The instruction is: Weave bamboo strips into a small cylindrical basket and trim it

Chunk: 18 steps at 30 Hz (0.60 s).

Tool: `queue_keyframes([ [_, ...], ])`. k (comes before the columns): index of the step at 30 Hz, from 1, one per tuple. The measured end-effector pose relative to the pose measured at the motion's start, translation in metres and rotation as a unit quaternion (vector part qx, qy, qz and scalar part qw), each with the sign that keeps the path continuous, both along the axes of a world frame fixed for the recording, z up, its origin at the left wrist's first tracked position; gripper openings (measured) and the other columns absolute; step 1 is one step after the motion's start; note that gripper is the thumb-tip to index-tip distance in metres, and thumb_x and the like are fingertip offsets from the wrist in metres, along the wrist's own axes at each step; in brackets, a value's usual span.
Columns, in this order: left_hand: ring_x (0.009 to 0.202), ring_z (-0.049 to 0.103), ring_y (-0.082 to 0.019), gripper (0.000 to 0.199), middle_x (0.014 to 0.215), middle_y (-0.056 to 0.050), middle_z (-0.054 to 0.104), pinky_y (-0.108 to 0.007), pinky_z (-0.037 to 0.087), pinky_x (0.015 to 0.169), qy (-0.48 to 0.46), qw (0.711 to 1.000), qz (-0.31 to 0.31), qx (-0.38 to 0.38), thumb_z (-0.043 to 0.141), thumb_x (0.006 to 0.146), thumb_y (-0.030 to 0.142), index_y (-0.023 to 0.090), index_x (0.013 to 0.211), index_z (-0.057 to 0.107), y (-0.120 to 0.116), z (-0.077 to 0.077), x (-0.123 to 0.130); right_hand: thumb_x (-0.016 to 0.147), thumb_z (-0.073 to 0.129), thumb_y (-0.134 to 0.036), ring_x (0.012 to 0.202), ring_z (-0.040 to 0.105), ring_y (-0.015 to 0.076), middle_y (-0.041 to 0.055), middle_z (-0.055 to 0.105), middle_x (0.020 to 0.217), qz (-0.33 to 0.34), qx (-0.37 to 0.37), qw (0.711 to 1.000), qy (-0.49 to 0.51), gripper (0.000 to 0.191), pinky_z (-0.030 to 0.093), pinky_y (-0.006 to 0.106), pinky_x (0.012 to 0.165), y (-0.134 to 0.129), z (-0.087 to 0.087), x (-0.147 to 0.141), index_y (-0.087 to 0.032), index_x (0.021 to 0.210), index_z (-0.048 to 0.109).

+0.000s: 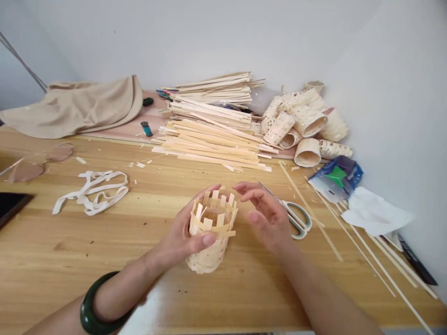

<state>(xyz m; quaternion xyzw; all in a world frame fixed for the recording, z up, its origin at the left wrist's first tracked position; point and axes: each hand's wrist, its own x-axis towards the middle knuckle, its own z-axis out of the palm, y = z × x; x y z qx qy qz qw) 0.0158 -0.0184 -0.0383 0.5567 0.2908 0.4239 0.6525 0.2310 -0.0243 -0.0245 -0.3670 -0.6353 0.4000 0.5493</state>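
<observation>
Woven wood-strip basket [206,255] sits upright at the lower middle of the frame, loose strips sticking up past its rim. Your left hand [183,232] grips it, fingers curled round the far side and thumb pressed across the front. Your right hand [265,218] hovers just beside the rim, fingers loosely apart, near the scissors [295,223].

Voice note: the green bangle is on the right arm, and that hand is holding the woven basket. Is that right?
No, the green bangle is on the left arm, not the right, as the head view shows. That left hand is holding the woven basket.
</observation>
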Motion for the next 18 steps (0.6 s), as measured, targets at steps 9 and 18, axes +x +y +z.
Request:
queue_keyframes([
  [9,0.123,0.064,-0.034,0.089,0.142,-0.015,0.060,-0.045,0.054,0.101,-0.010,0.997,0.028,0.073,0.078,0.079,0.053,0.028,0.153,0.036,-0.002,0.007,0.000,0.091,0.074,-0.040,0.129,0.062,0.0245,0.0110,0.060,0.143,0.090,-0.074,0.993,0.027,0.042,0.056,0.043,0.107,-0.009,0.000,-0.016,-0.028,0.129,0.061],
  [18,0.136,0.053,-0.032,0.078,0.147,-0.015,0.052,-0.048,0.044,0.114,0.060,0.977,0.146,0.140,0.076,0.084,0.043,0.024,0.149,0.037,0.002,0.001,0.003,0.092,0.070,-0.036,0.144,0.047,0.0303,0.0106,0.044,0.157,-0.047,0.115,0.989,-0.085,0.051,0.048,0.054,0.115,-0.016,-0.011,-0.017,-0.030,0.139,0.053],
])
